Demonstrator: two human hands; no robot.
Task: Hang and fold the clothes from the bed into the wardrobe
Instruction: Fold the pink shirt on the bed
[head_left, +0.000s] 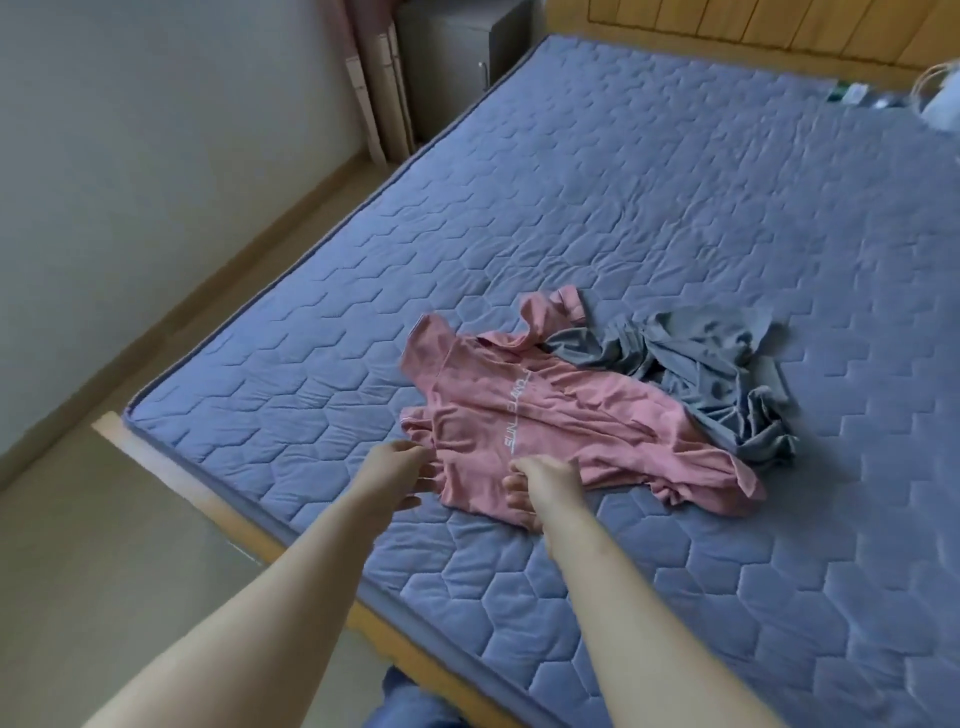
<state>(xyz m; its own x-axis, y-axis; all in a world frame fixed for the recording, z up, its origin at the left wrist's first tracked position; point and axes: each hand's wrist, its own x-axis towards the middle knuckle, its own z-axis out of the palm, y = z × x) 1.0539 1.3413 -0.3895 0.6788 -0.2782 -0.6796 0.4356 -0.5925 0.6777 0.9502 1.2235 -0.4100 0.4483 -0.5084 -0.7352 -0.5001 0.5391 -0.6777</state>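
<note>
Here, both hands' fingers (514, 483) pinch pink shirt (519, 415) hem.

light: soft, even daylight | shadows: faint | focus: slightly soft overall | edges: wide-angle bending, blurred

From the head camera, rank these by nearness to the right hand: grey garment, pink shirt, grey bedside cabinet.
1. pink shirt, gripped by the right hand at its near hem.
2. grey garment, crumpled just beyond the shirt, to the right.
3. grey bedside cabinet, far off past the mattress corner, upper left.
</note>
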